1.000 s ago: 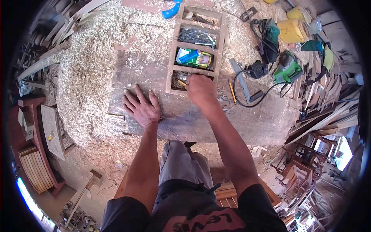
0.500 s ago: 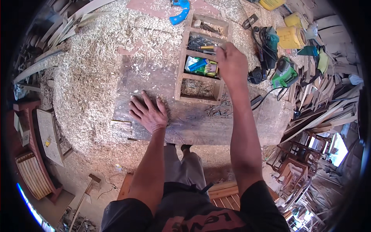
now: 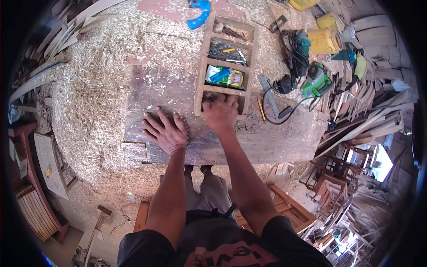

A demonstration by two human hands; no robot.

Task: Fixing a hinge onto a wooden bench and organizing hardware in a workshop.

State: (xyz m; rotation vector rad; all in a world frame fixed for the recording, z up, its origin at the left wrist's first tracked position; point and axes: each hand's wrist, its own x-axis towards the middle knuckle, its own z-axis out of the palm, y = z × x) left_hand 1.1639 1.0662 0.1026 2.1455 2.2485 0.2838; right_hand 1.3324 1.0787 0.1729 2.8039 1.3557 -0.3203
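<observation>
My left hand [image 3: 165, 132] lies flat on the dark wooden board [image 3: 200, 151], fingers spread, holding nothing. With fingers curled downward, my right hand [image 3: 221, 115] dips into the nearest compartment of a wooden box [image 3: 198, 95] with dividers. Its fingertips and anything between them are hidden. Of the small nails [image 3: 211, 95] in that compartment, only a part shows past the fingers. The compartment beyond holds a blue tube-shaped thing [image 3: 220, 75] on a green and yellow packet [image 3: 235, 79]. Farther along are dark thin rods and nails [image 3: 218, 50] with a white pen-like stick [image 3: 242, 56].
Right of the box lie a yellow pencil [image 3: 261, 110], a metal square [image 3: 268, 94] and a black cord. Green power tools [image 3: 316, 81] and yellow containers [image 3: 324, 41] stand farther right. A blue saw handle [image 3: 199, 14] is at the far side. Shavings [image 3: 93, 98] cover the left.
My right hand has moved left and nearer, from beside the rod compartment down into the nearest one. The left hand stays on the board. The view has shifted slightly.
</observation>
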